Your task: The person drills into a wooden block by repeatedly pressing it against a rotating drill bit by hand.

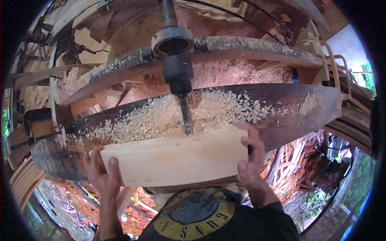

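Holding a pale wooden board (173, 162) by its two ends, the left hand (101, 170) and the right hand (252, 156) are spread well apart, the left thumb near the board's edge and the right fingers, slightly blurred, bent about the corner. The board lies flat over the near side of a long, dark worktable (289, 110), close to the person's black T-shirt (261, 223). A drill bit (185, 114) points down from a black chuck (178, 69) at the board's far edge; whether its tip touches the wood cannot be told. Wood shavings (152, 116) are heaped around the bit and scattered along the worktable.
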A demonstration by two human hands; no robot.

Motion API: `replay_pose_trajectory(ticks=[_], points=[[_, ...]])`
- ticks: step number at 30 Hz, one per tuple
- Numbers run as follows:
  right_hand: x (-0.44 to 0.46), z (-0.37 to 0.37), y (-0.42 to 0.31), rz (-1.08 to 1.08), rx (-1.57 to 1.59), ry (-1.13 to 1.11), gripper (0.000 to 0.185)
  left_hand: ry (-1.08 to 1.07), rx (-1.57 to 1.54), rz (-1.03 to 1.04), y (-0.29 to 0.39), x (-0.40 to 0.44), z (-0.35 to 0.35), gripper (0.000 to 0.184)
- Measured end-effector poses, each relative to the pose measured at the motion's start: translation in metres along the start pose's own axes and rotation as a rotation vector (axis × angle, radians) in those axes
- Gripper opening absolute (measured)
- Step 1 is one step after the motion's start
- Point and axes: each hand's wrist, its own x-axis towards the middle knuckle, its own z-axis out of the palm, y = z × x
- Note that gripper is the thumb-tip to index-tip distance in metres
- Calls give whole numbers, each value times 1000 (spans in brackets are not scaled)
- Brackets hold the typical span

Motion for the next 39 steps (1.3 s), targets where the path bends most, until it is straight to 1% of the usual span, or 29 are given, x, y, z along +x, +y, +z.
replay_pose_trajectory(ticks=[1,3,7,10,15,18,22,24,27,30,33,36,39], points=[[-12,1,-2,3,14,27,54,0,24,30,0,0,-1,47],[-26,0,-6,-1,31,60,57,-12,-27,29,-2,-2,2,49],[-27,1,-5,15,46,79,59,-21,-77,15,3,-2,4,51],[-23,-4,-3,31,37,59,61,-16,32,38,17,2,3,51],[-24,-7,-1,58,49,40,62,-17,48,50,14,4,3,52],[-22,-7,-3,67,23,30,62,-25,62,40,15,3,3,53],[-15,-6,-4,24,27,58,56,1,32,24,14,3,5,54],[-14,-6,-1,14,23,59,57,7,41,45,14,4,5,54],[-12,-9,-4,104,25,46,59,25,19,42,16,5,6,53],[-4,-10,4,31,6,34,60,18,16,47,17,6,6,52],[-1,-11,0,89,23,26,57,13,38,54,16,7,4,49],[6,-8,4,30,31,40,56,15,16,33,18,7,5,46],[10,-9,7,26,28,40,55,26,-10,23,17,7,7,44]])
